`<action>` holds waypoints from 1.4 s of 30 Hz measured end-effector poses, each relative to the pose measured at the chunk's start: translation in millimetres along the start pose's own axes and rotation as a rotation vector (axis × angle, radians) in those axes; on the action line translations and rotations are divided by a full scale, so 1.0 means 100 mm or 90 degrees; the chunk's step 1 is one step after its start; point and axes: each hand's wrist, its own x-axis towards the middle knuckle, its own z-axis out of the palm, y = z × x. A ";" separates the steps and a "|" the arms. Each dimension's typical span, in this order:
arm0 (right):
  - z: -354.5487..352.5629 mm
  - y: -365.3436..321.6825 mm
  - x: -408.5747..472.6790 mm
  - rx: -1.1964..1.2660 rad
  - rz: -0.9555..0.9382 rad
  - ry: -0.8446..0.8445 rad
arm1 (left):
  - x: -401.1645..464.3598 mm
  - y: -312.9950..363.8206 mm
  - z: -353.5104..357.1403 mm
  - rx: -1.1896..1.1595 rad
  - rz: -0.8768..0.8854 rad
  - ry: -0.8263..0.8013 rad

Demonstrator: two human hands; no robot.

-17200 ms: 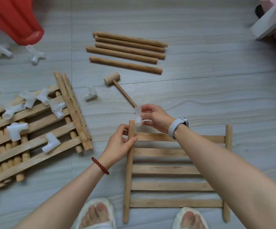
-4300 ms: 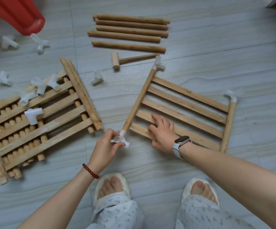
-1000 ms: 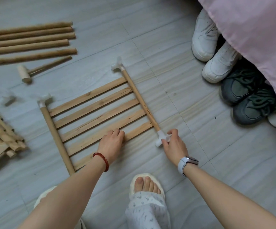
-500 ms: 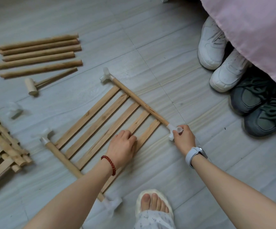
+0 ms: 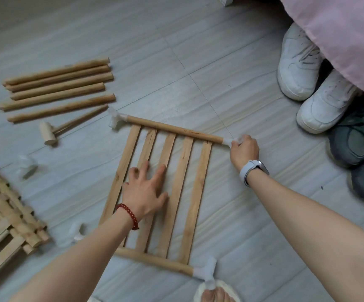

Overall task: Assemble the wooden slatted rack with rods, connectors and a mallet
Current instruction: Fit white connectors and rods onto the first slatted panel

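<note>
Your left hand (image 5: pixel 145 190) lay flat with fingers spread on the flat wooden slats of the slatted wooden panel (image 5: pixel 165 188), which sat on the grey tiled floor (image 5: pixel 198 62) at the centre of view; that pressure looked meant to stop the panel sliding. Your right hand (image 5: pixel 243 149) was curled tight around the white plastic connector (image 5: pixel 229 141) at the panel's two o'clock corner, probably seating or turning it on the round end rod (image 5: pixel 174 128). Connectors capped the eleven o'clock (image 5: pixel 115 119) and five o'clock (image 5: pixel 206 270) corners as well. The small wooden mallet (image 5: pixel 67 129) and five loose round wooden rods (image 5: pixel 57 88) lay at ten o'clock, untouched, within reach for later.
</note>
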 end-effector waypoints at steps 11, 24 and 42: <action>0.21 -0.27 0.25 0.041 -0.046 -0.041 | 1.03 0.16 -0.52 0.101 0.069 0.121; 0.35 -0.31 0.27 0.031 -0.048 0.027 | 1.26 0.08 -0.46 0.013 0.139 0.096; 0.18 -0.25 0.23 0.045 -0.095 -0.118 | 1.30 0.13 -0.51 0.023 0.099 0.118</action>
